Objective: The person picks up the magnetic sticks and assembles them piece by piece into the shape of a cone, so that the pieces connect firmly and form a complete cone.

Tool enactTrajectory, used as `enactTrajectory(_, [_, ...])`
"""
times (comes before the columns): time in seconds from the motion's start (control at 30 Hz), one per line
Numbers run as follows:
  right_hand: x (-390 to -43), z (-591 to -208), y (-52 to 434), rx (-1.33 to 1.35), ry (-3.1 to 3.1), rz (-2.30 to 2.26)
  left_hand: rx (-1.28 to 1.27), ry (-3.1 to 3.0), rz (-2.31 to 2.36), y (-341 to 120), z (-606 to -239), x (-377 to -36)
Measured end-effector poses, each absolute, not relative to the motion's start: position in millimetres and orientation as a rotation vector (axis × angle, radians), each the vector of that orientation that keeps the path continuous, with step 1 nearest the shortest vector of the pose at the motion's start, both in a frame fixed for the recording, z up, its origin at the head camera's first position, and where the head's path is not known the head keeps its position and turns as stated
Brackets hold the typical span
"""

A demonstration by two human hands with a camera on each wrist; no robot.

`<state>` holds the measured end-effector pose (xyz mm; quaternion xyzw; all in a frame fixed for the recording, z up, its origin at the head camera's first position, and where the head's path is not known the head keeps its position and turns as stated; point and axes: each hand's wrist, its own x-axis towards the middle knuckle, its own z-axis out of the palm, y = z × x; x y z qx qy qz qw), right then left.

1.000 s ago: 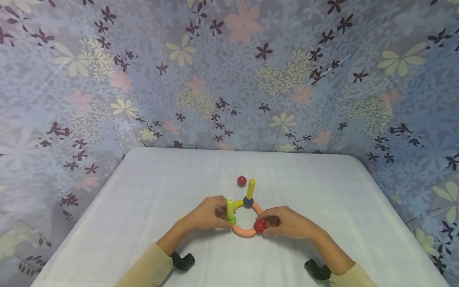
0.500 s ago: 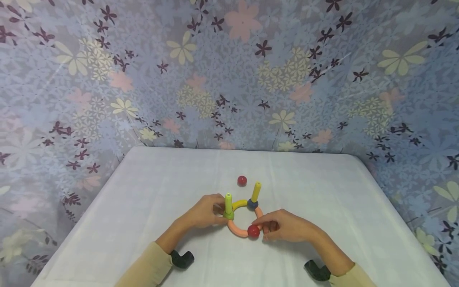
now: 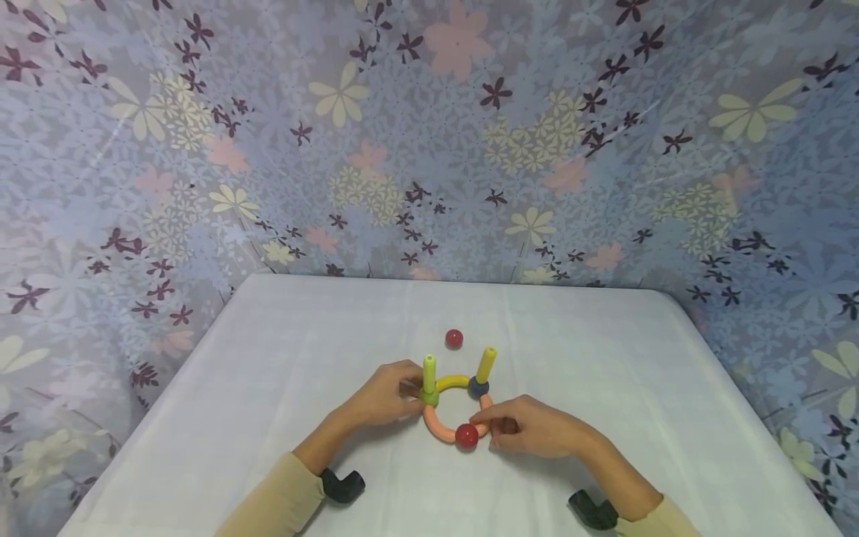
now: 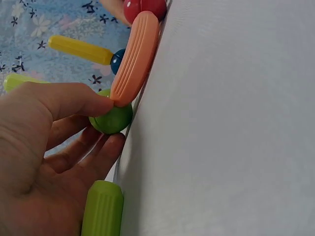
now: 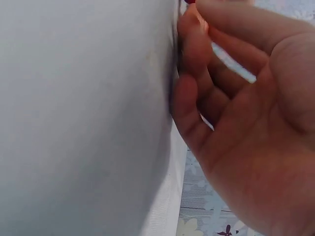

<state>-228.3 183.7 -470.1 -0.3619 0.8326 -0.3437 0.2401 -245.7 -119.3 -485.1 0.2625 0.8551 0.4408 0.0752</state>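
A ring of magnetic balls and curved rods lies on the white table. My left hand [image 3: 389, 393] pinches its green ball [image 4: 114, 119], from which a light green stick [image 3: 429, 373] stands up. A yellow curved rod [image 3: 452, 381] runs from there to a blue ball [image 3: 479, 386] bearing an upright, slightly tilted yellow stick [image 3: 486, 365]. An orange curved rod [image 4: 136, 59] links the green ball to a red ball [image 3: 466, 436]. On the right side, my right hand [image 3: 540, 426] holds the other orange curved rod [image 3: 485, 403] beside the red ball, its fingers covering part of it.
A loose red ball [image 3: 454, 338] lies behind the ring. In the left wrist view, another green stick [image 4: 102, 209] lies beneath the left hand. Black wrist straps [image 3: 343, 486] show near both sleeves. A floral curtain [image 3: 429, 149] hangs behind the table's far edge.
The ring has turned clockwise as seen from above: the front red ball shifted left and nearer, the blue ball right, and the green ball slightly farther away. Both hands moved slightly with it.
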Motion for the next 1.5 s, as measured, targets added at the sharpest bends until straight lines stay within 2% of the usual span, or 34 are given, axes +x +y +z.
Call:
enactTrajectory(0.4, [-232.1,-473.0,185.1,-0.958,2.569,-0.869,0.736,2.644,1.248,-146.5,-469.0,-250.9])
enactTrajectory(1.0, [-235.1,-475.1,194.2,-0.907,2.518,-0.96,0.783,2.508,1.188,-208.9,-482.4,-234.8])
enactTrajectory(1.2, [-236.1,-473.8,196.1,-0.892,2.563,-0.928,0.873,2.474,1.125,-213.4,-485.5,-235.0])
enactTrajectory(1.5, [-237.3,-472.1,197.4,-0.891,2.591,-0.909,0.843,2.528,1.114,-207.7,-480.2,-236.2])
